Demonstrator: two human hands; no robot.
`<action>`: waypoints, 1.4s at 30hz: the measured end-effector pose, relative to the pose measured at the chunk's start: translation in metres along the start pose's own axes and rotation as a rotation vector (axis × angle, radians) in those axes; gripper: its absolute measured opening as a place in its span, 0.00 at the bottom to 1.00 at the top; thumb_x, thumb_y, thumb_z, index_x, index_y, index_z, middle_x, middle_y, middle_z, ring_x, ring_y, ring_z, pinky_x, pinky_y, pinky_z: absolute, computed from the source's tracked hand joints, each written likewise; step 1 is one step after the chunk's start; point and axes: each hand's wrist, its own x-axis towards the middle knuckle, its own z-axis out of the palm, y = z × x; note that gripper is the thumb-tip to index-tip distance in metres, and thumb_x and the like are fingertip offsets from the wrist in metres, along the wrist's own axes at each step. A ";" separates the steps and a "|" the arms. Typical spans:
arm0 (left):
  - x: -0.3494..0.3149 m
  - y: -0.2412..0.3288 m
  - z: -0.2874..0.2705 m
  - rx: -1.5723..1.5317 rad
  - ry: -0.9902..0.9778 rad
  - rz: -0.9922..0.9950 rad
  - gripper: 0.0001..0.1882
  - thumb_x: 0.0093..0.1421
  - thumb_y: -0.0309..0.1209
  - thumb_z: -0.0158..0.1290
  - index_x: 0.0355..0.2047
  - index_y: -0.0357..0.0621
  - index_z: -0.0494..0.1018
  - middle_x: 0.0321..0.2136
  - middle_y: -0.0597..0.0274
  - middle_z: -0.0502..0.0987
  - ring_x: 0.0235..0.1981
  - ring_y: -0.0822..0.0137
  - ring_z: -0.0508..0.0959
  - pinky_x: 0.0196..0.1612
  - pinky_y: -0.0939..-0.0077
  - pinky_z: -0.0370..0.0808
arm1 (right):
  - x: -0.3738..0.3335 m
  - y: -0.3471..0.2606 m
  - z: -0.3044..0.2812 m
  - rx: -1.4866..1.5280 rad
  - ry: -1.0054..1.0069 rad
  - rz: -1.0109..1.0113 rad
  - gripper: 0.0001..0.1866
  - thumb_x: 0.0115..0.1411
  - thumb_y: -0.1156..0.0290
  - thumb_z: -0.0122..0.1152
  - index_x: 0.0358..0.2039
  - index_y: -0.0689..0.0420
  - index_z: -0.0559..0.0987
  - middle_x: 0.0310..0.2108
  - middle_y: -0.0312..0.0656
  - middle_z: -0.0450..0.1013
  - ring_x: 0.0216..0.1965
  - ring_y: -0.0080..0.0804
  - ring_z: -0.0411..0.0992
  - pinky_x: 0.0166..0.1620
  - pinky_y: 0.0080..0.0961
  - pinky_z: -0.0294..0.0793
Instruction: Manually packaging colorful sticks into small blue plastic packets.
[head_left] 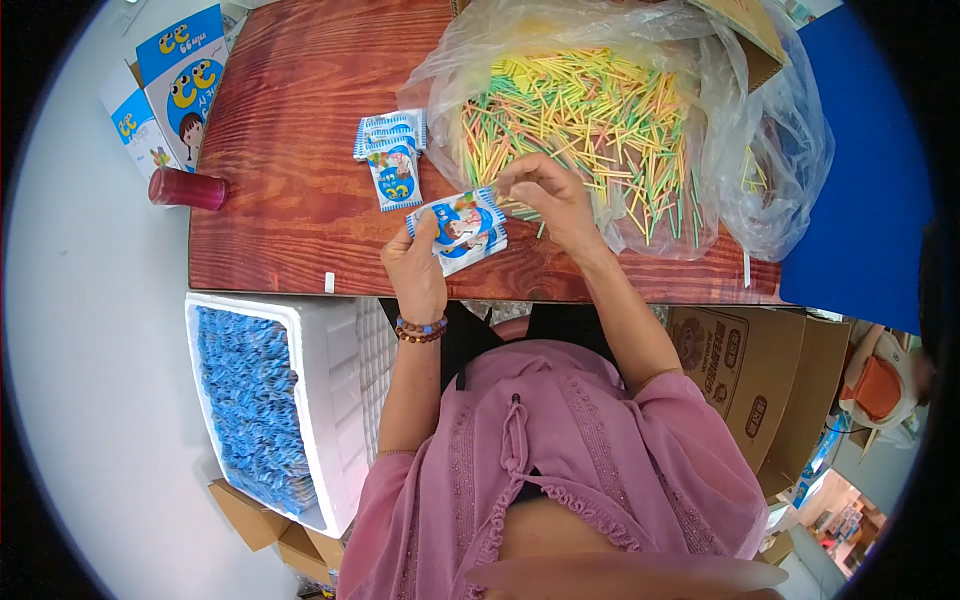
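My left hand [416,262] is closed on small blue-and-white printed packets [462,232], its thumb pressed across their left end. At least two of them overlap in the grip, held over the table's near edge. By their right end is my right hand [556,205], its fingers curled in toward the thumb; whatever is pinched there is too small to make out. Just beyond my left hand, several similar packets [393,172] lie overlapping on the table. Beyond my right hand, many thin yellow, green and pink sticks [590,120] are heaped on a clear plastic bag [735,160].
The reddish wooden table [300,130] carries a dark red cup [188,188] and printed boxes [180,90] at its left. A white foam box [330,400] full of blue packets stands below left. An open cardboard box [760,390] sits below right.
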 end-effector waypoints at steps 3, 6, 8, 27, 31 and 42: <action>0.003 -0.003 -0.003 -0.037 0.003 -0.068 0.09 0.63 0.29 0.52 0.33 0.33 0.77 0.29 0.62 0.80 0.25 0.76 0.78 0.30 0.80 0.76 | -0.004 -0.011 -0.002 -0.411 -0.167 -0.284 0.08 0.54 0.74 0.62 0.35 0.60 0.76 0.45 0.39 0.70 0.48 0.30 0.67 0.52 0.28 0.65; 0.005 -0.010 -0.010 -0.070 -0.043 -0.087 0.09 0.64 0.29 0.52 0.33 0.34 0.77 0.30 0.62 0.80 0.27 0.76 0.78 0.32 0.79 0.76 | -0.006 -0.011 0.008 -0.584 -0.318 -0.277 0.13 0.51 0.72 0.65 0.38 0.58 0.78 0.52 0.41 0.68 0.56 0.34 0.61 0.59 0.34 0.58; 0.005 -0.012 -0.007 -0.084 -0.066 -0.078 0.09 0.64 0.29 0.52 0.33 0.35 0.77 0.31 0.62 0.80 0.29 0.76 0.78 0.34 0.80 0.75 | -0.006 -0.004 0.008 -0.606 -0.348 -0.322 0.14 0.51 0.71 0.65 0.41 0.55 0.79 0.54 0.40 0.67 0.58 0.35 0.60 0.60 0.35 0.56; 0.002 -0.010 -0.046 0.011 0.048 0.010 0.10 0.65 0.31 0.50 0.34 0.37 0.77 0.34 0.62 0.80 0.34 0.75 0.78 0.41 0.78 0.73 | 0.052 -0.001 -0.035 -1.548 -0.471 -0.404 0.22 0.50 0.73 0.61 0.48 0.54 0.74 0.50 0.41 0.67 0.54 0.41 0.63 0.57 0.40 0.60; 0.003 -0.004 -0.049 0.004 0.068 0.041 0.09 0.65 0.30 0.50 0.34 0.38 0.77 0.34 0.62 0.80 0.34 0.75 0.79 0.41 0.78 0.74 | 0.082 0.005 -0.037 -1.722 -0.688 -0.391 0.25 0.47 0.77 0.57 0.50 0.53 0.72 0.50 0.40 0.66 0.54 0.40 0.62 0.59 0.39 0.57; 0.005 -0.007 -0.052 -0.003 0.066 0.031 0.09 0.65 0.30 0.50 0.36 0.37 0.76 0.36 0.60 0.80 0.36 0.73 0.79 0.43 0.76 0.74 | 0.097 0.017 -0.040 -1.791 -0.851 -0.605 0.10 0.50 0.71 0.56 0.34 0.55 0.71 0.38 0.38 0.67 0.46 0.35 0.65 0.55 0.36 0.59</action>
